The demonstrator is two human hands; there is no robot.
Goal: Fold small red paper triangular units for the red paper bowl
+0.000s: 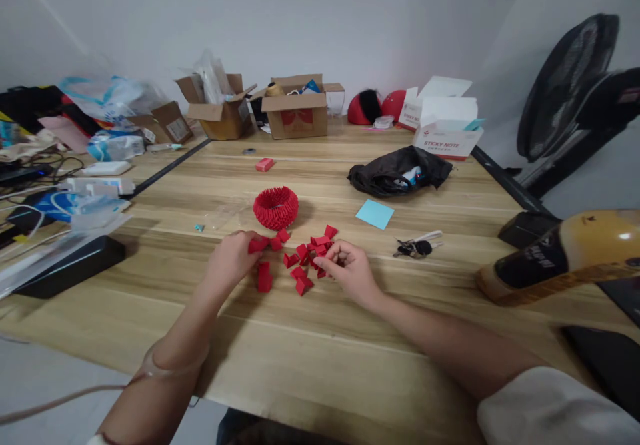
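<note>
A red bowl (276, 209) built from many small folded paper pieces stands on the wooden table. In front of it lie a loose pile of red folded paper pieces (302, 253) and a small red stack (265, 277). At the left of the pile, my left hand (231, 258) is closed, its fingertips on a red folded paper piece (257, 244). My right hand (353, 273) is at the pile's right edge, thumb and forefinger pinched at a red piece there. The curled fingers partly hide what they grip.
Behind the bowl lies a small pink-red block (265, 164). To the right are a blue sticky note (375, 213), keys (415, 247), a black bag (400, 173) and a large bottle (560, 255). Cardboard boxes (295, 115) line the back; a black power strip (75, 268) lies left.
</note>
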